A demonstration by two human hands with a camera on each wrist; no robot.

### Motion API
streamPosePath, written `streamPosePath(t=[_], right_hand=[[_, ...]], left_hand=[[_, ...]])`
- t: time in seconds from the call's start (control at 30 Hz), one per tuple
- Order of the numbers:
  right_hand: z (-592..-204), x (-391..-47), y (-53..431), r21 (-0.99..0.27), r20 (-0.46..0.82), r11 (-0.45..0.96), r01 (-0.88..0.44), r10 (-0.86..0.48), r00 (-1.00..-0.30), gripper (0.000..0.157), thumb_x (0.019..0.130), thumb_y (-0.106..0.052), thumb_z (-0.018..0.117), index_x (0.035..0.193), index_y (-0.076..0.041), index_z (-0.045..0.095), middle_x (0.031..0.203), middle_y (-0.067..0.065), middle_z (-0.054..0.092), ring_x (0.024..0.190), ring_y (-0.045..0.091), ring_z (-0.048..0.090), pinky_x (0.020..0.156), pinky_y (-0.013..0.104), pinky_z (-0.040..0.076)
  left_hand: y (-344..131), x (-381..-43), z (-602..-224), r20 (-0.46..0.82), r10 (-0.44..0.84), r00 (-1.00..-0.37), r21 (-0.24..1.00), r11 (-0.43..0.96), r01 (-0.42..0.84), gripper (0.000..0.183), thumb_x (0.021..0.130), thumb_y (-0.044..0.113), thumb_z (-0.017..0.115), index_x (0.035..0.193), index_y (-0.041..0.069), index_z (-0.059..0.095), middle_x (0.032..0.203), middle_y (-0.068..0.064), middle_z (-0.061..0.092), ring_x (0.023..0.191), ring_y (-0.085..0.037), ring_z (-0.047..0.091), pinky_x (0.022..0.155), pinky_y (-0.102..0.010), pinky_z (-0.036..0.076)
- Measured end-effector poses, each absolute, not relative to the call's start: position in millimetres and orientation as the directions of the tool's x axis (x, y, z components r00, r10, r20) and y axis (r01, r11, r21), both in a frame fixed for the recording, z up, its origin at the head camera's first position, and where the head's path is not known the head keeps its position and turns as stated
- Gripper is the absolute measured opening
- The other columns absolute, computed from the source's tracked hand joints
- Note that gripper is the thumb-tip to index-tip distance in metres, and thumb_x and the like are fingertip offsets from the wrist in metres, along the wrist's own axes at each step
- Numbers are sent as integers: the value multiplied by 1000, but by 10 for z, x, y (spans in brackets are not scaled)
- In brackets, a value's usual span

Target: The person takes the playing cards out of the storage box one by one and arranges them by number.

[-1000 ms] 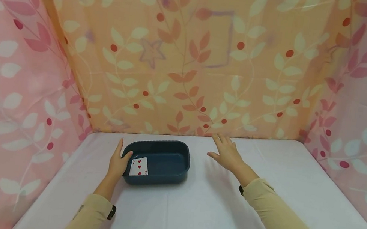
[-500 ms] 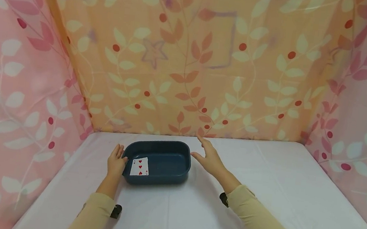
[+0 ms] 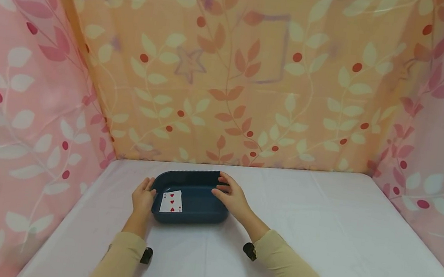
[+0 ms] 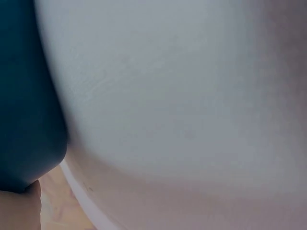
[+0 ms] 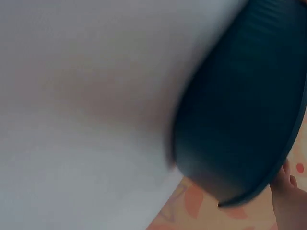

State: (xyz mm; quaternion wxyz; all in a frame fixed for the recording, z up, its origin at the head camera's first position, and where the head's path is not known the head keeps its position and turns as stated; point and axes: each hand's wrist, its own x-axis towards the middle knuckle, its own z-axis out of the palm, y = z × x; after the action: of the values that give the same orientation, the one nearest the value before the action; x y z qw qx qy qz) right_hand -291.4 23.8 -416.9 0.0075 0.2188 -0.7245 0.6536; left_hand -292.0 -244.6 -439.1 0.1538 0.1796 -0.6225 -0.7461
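A dark blue rectangular plastic basin [image 3: 196, 219] stands on the white-covered table. A playing card [image 3: 172, 202], the three of hearts, lies face up inside its left end. My left hand [image 3: 142, 198] holds the basin's left end, thumb at the rim and fingers along the outside. In the left wrist view, a fingertip [image 4: 33, 203] meets the basin's lower corner. My right hand [image 3: 235, 199] is at the right end, thumb and fingers spread over the rim. Blurred in the right wrist view, the basin's outer wall [image 5: 235, 110] hides most of that hand; whether it touches cannot be told.
A white cloth covers the table [image 3: 309, 240]. Behind it hangs an orange leaf-patterned curtain [image 3: 268, 93], close to the basin's far side. Pink patterned curtains [image 3: 33, 135] close off the left and right sides.
My right hand has moved left, from apart from the basin to over its right rim. My left hand stays at the left end, its fingers now more bent. Basin and card look unmoved.
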Motion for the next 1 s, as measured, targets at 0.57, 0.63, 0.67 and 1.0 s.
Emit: streamPosePath(t=[0.57, 0.63, 0.67, 1.0], right_hand=[[-4280, -3040, -296, -982, 84, 124, -145, -402, -912, 68, 92, -12, 67, 149, -2, 33, 129, 26, 53, 101, 27, 61, 76, 33, 52], [-4278, -3078, -343, -973, 47, 185, -140, -436, -899, 70, 91, -14, 69, 150, -4, 33, 125, 25, 55, 97, 24, 59, 73, 35, 52], [-4274, -3095, -370, -965, 27, 220, -140, -450, -893, 71, 90, -15, 70, 150, -5, 33, 123, 24, 57, 97, 24, 58, 75, 36, 52], [-4358, -3259, -641, -850, -89, 476, -225, -551, -829, 75, 86, -14, 74, 150, -7, 35, 105, 15, 62, 92, 23, 57, 91, 38, 48]], left_hand=[[-2412, -2957, -4408, -121, -506, -854, 975, -221, -8, 57, 96, -15, 33, 151, -1, 25, 153, -14, 33, 143, -21, 26, 114, -34, 23], [-2417, -2963, -4411, -124, -509, -852, 975, -221, -10, 57, 97, -14, 33, 152, -1, 25, 153, -14, 33, 143, -21, 27, 114, -34, 23], [-2419, -2965, -4410, -124, -510, -851, 975, -221, -10, 57, 97, -14, 33, 152, -1, 25, 153, -14, 33, 143, -21, 27, 115, -34, 23], [-2382, -2967, -4411, -120, -521, -845, 970, -244, 13, 56, 96, -15, 33, 151, -3, 26, 152, -15, 34, 142, -22, 28, 114, -33, 24]])
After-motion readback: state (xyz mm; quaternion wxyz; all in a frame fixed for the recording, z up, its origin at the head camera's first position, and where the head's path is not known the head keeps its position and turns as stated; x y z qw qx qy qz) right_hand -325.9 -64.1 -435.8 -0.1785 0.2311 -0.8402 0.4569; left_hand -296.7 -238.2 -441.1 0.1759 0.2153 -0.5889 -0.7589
